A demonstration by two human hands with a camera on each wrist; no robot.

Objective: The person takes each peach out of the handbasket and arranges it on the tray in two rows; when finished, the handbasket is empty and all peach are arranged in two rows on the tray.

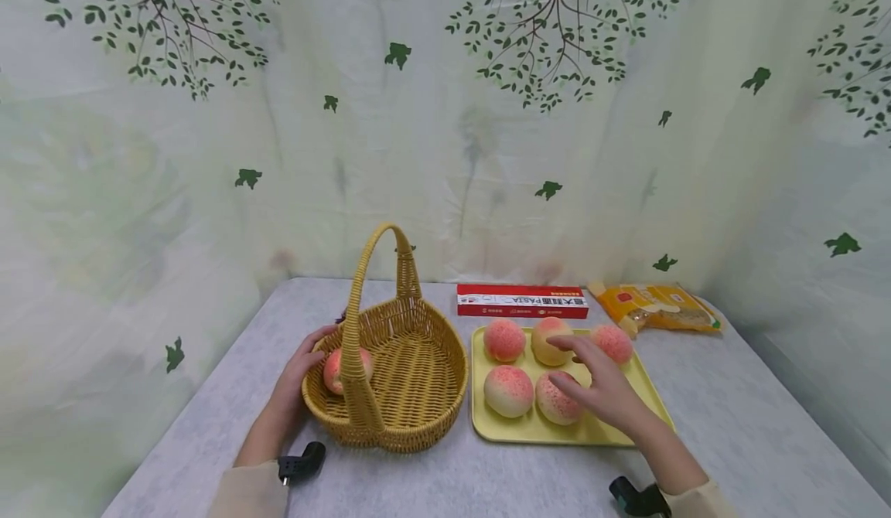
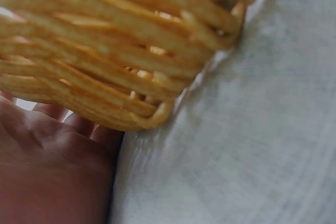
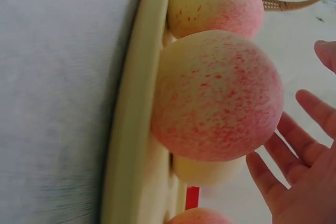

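A wicker basket (image 1: 411, 379) with a tall arched handle stands left of centre, one pink-and-cream peach (image 1: 332, 371) inside at its left. My left hand (image 1: 295, 375) rests against the basket's left side near the rim; in the left wrist view its fingers reach behind the woven wall (image 2: 105, 61), tips hidden. On a yellow tray (image 1: 501, 428) to the right lie several more peaches. Over the tray's right half hovers my right hand (image 1: 605, 385), fingers spread and holding nothing. Nearest to it is the front middle peach (image 3: 218, 95), beside its fingertips in the right wrist view.
Behind the tray lies a red and white pasta box (image 1: 522, 301). An orange food packet (image 1: 657, 308) sits at the back right of the grey table (image 1: 411, 483). A leaf-printed curtain (image 1: 431, 155) hangs along the back and sides.
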